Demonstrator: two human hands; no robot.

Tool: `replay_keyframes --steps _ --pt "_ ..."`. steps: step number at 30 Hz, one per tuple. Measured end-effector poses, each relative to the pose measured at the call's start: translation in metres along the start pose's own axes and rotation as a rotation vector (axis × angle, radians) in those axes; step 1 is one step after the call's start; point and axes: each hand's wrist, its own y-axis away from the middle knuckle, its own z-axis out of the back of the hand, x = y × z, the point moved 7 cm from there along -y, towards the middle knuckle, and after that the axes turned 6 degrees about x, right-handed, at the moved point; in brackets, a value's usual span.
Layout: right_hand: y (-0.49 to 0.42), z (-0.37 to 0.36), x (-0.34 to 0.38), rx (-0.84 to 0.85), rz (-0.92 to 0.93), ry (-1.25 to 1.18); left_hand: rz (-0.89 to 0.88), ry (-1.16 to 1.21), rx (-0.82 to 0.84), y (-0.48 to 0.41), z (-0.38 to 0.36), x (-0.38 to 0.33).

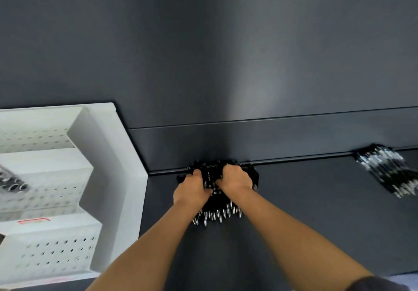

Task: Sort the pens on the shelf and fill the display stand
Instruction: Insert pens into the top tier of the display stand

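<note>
Both hands covered the middle of the black pen bundle (pixel 217 200). The far-right pen pile (pixel 389 173) was motion-blurred. The white display stand (pixel 108 177) ran off the left edge.

Dim grey scene, soft glare, blur at both sides

A pale, diffuse sheen falls down the back panel (pixel 255 82), brightest above the shelf (pixel 316 223), with no hard-edged shadows. Centre is fairly sharp: metal tips of the pens (pixel 217 215) catch small glints. The white stand (pixel 108 155) at left and the right pile (pixel 389 171) smear with motion blur. Wide-angle bending tilts the shelf edge.
</note>
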Motion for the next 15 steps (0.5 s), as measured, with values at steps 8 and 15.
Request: replay_keyframes --steps 8,15 --pt "-0.002 -0.001 0.0 0.044 -0.112 -0.192 0.037 0.019 -0.004 -0.006 -0.001 0.004" --pt "0.009 0.015 -0.006 -0.073 0.014 -0.411 0.082 0.221 0.089 -0.011 -0.008 0.01"
